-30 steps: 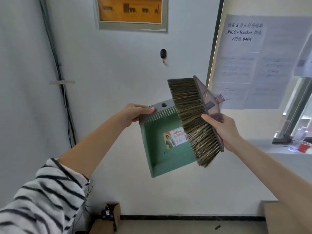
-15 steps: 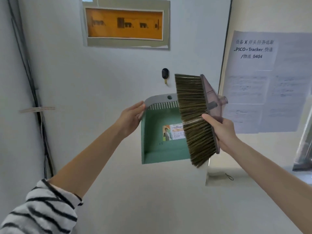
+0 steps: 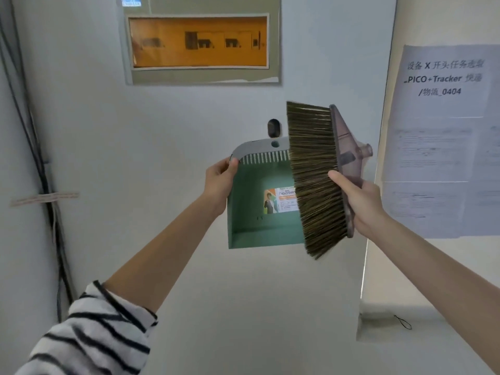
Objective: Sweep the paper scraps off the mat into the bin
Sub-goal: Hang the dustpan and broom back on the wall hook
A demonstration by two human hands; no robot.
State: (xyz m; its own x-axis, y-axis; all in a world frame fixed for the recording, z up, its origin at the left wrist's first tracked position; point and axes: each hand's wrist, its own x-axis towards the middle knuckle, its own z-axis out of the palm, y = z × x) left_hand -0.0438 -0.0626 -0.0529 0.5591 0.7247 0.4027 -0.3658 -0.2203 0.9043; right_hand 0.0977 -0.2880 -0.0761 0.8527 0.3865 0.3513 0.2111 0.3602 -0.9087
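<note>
The left hand (image 3: pixel 220 182) holds a green dustpan (image 3: pixel 257 212) by its top left corner, thumb in front and fingers curled behind. The pan is up in the air in front of the white wall (image 3: pixel 135 158), with its open side facing the person. The right hand (image 3: pixel 359 204) grips the brush (image 3: pixel 313 171) by its clear plastic back, thumb against the bristles. The brush covers the pan's right edge. A black hook (image 3: pixel 273 128) sits just above the pan.

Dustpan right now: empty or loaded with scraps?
Empty where visible: the dustpan shows only bare green inside and a printed label, no scraps. The brush hides its right part.
</note>
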